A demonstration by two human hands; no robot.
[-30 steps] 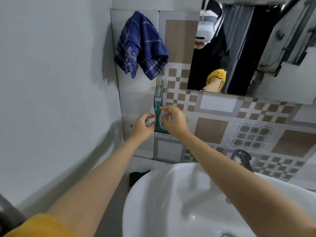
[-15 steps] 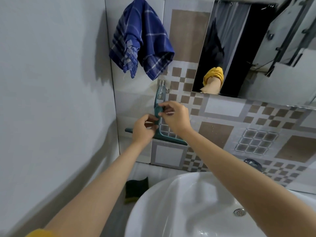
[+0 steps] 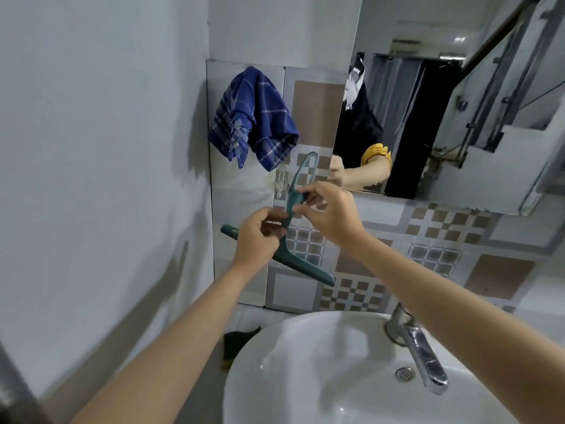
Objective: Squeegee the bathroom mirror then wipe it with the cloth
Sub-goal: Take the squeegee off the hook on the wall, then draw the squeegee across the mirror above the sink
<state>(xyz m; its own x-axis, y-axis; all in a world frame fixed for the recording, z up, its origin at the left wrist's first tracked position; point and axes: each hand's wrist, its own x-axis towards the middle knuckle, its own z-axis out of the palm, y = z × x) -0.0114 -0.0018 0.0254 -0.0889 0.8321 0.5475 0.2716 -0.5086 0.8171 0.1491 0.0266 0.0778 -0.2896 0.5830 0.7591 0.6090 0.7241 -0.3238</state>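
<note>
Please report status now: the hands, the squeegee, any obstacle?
Left hand and right hand both grip squeegee, off the hook. Mirror untouched. Cloth hanging. Nothing blocking.

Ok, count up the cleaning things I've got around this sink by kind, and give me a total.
Squeegee: 1, teal squeegee
Cloth: 1, blue checked cloth
Sponge: 1, dark sponge
Total: 3

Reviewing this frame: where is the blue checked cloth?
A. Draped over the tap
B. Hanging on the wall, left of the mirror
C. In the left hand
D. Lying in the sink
B: the blue checked cloth hangs on the tiled wall left of the mirror, above both hands holding the squeegee.
</note>
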